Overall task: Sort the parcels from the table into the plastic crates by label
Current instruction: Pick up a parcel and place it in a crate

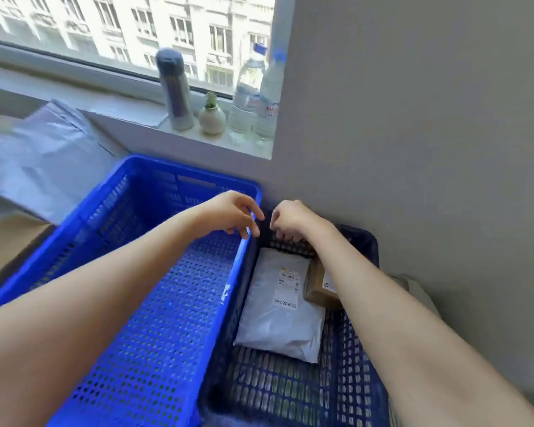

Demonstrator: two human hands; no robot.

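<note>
A bright blue crate (130,211) stands on the left with nothing visible inside. A dark navy crate (361,349) stands to its right. In the navy crate lies a grey poly mailer (275,328) with a white label, and beside it a small brown cardboard box (316,286), partly hidden by my right forearm. My left hand (232,214) hovers over the bright blue crate's right rim, fingers loosely curled, holding nothing. My right hand (290,220) hangs over the far end of the navy crate, fingers curled down and empty.
Grey mailers (37,155) and brown boxes (7,241) lie on the table at the left. On the windowsill stand a thermos (174,87), a small potted plant (211,117) and two water bottles (256,94). A grey wall closes the right side.
</note>
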